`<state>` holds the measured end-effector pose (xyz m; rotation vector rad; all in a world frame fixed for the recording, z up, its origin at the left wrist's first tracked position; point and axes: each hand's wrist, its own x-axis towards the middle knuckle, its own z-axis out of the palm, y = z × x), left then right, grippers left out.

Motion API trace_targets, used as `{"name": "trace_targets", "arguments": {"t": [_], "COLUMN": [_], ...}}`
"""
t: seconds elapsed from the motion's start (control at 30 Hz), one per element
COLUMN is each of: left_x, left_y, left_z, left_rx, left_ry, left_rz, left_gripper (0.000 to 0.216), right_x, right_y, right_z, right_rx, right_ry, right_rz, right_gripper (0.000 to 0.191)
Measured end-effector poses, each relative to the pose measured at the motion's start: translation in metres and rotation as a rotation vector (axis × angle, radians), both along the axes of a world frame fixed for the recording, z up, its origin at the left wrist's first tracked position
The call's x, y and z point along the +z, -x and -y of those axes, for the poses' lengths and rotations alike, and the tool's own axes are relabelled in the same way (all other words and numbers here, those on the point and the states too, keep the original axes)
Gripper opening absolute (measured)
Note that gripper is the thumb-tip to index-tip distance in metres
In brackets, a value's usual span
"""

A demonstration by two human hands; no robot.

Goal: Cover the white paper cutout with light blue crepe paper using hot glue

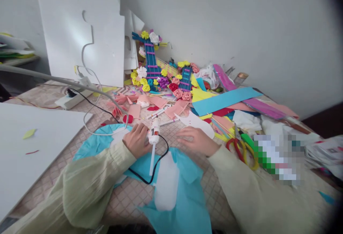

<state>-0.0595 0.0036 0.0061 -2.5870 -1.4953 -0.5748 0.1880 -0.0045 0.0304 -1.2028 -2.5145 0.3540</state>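
My left hand [137, 141] is closed round the handle of a white hot glue gun [154, 132], whose glue stick points back toward me. A black cord loops from the gun over the blue crepe paper [191, 176]. On that paper lies a white rounded cutout [166, 185]. To the right of the gun, my right hand [197, 140] hovers or rests with fingers stretched out and apart, holding nothing. Just beyond it is a white curved cutout [197, 121]. More blue crepe paper [93, 141] spreads beneath my left forearm.
Red and yellow-handled scissors [242, 150] lie right of my right sleeve. A white power strip [73, 98] and a pale cable [64, 82] are at the left, near a large white board [34, 137]. Paper-flower decorations [151, 62] and coloured scraps crowd the back.
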Motion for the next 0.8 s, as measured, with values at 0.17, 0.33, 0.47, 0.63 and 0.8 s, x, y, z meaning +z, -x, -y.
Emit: {"name": "trace_targets", "arguments": {"t": [0.17,0.33,0.47,0.63,0.8], "left_x": [0.003,0.005,0.004,0.001,0.002], "left_y": [0.004,0.012,0.014,0.011,0.003], "left_z": [0.001,-0.003,-0.005,-0.002,0.0], "left_rx": [-0.003,-0.033,-0.04,-0.055,-0.176], "left_ry": [-0.015,-0.044,-0.092,-0.054,0.058], "left_rz": [0.041,0.129,0.212,0.169,0.078], "left_gripper": [0.021,0.019,0.017,0.018,0.024], "right_x": [-0.018,-0.017,0.0,0.014,0.014], "right_y": [0.023,0.041,0.048,0.05,0.029], "right_z": [-0.07,-0.098,-0.115,-0.127,-0.078], "right_rx": [-0.02,-0.004,-0.013,-0.085,-0.099], "right_ry": [-0.114,-0.179,-0.218,-0.202,-0.133], "right_rz": [0.242,0.323,0.304,0.202,0.105], "right_gripper": [0.019,0.012,0.018,0.025,0.025]}}
